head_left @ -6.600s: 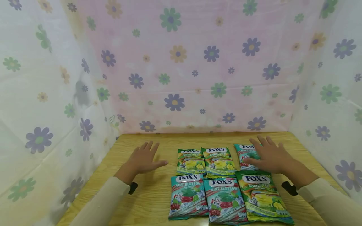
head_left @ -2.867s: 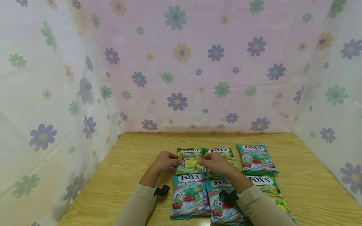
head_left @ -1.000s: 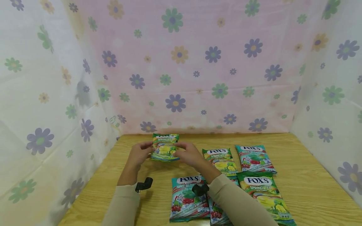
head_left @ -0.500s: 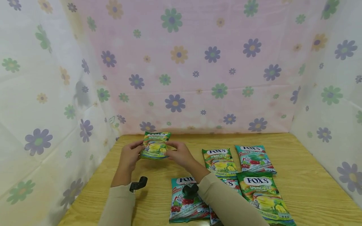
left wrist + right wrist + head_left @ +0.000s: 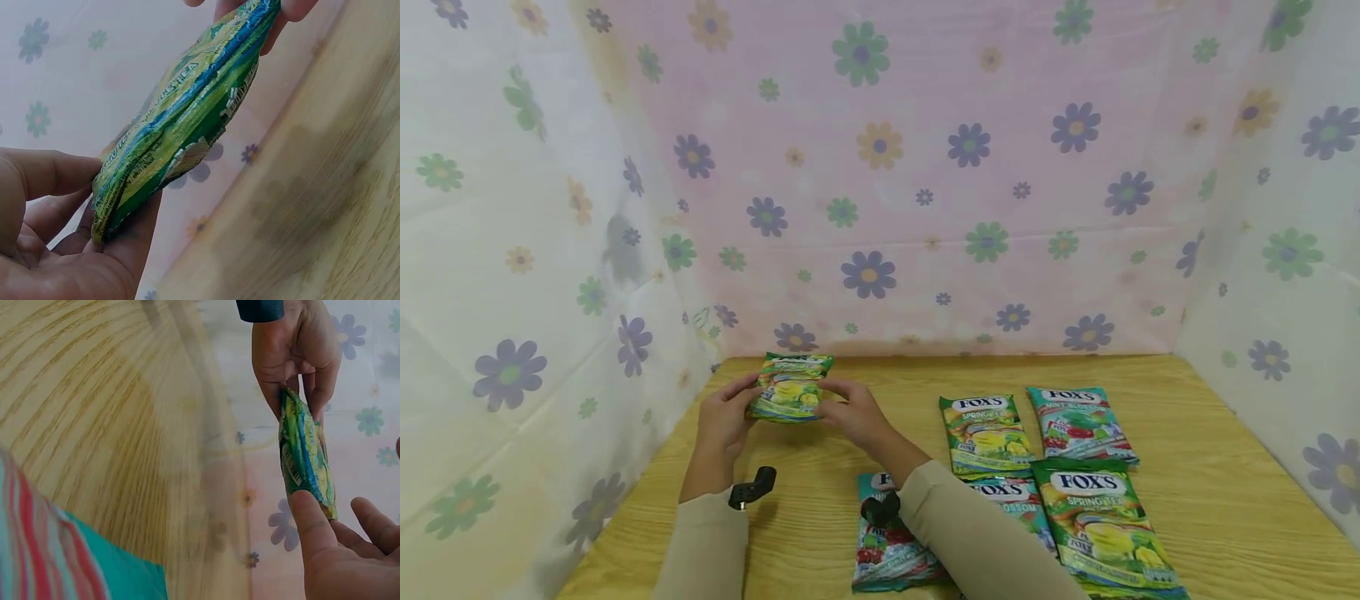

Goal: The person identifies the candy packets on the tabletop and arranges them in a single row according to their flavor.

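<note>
Both hands hold a green and yellow Fox's Spring Tea candy bag (image 5: 790,390) above the back left of the table. My left hand (image 5: 724,419) pinches the bag's left edge, thumb and fingers on opposite faces, as the left wrist view shows. At the other edge, my right hand (image 5: 857,421) grips it between thumb and fingers. Seen edge-on in the right wrist view, the bag (image 5: 305,456) stays tilted and clear of the wooden surface. My right forearm partly covers two teal Mint Blossom bags, the left one (image 5: 880,567) and the middle one (image 5: 1011,504).
To the right lie another Spring Tea bag (image 5: 987,437), a Mint Blossom bag (image 5: 1081,425) and a larger-looking Spring Tea bag (image 5: 1101,521) in front. Flowered cloth (image 5: 925,208) walls the wooden table (image 5: 1210,500) at the back and both sides.
Open at first, both hands took the Spring Tea bag from the back left of the group, lifted it and carried it left. Over the last second it moved further left.
</note>
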Tool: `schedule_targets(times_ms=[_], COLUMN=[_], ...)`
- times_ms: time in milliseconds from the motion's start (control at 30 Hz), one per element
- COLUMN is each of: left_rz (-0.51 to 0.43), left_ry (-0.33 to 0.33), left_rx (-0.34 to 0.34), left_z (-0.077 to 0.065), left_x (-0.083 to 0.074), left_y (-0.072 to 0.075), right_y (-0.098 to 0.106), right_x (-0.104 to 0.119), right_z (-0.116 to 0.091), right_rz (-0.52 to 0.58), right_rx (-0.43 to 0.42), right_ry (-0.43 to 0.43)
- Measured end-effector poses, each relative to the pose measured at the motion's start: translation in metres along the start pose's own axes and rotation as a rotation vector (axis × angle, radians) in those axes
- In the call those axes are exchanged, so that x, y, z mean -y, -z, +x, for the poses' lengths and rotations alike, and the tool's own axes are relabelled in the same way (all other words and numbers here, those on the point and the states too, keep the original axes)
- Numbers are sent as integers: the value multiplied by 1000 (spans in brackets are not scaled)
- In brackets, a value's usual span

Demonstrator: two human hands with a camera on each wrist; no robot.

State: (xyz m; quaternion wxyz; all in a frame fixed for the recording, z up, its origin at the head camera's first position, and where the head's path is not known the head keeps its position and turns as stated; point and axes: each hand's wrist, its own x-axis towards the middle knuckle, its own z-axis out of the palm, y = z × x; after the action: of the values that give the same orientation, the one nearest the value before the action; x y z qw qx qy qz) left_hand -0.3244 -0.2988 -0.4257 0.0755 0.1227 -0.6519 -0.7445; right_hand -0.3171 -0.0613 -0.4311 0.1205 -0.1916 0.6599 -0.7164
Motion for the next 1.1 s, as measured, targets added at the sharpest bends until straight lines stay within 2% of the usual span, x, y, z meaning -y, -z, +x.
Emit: schedule_targets(times_ms=[267,567,733,800,900,1000,1100], left_rz=[-100,-250,-325,-316,-232,-155,-95], left_ry=[4,44,78,85,94,81,61], left_rx=[-47,-146,-144,-142,-194,-244,-254], left_z=[3,8,9,9,9,9,8], left_x=[6,15,19,21,23,24,25], left_y=[14,16,17,18,20,23,26], right_y=[-13,-22,-23,-23,-24,-25,-26], right_x=[-9,-16,-25,-28,-32,-33,-34], right_z=[8,11,13,14,13,12,11], right_rz=[24,22,71,102,116,115,134], right_rx=[60,86,118,123,128,138,150], right_ry=[9,-34,-74,-88,-109,-124,-139])
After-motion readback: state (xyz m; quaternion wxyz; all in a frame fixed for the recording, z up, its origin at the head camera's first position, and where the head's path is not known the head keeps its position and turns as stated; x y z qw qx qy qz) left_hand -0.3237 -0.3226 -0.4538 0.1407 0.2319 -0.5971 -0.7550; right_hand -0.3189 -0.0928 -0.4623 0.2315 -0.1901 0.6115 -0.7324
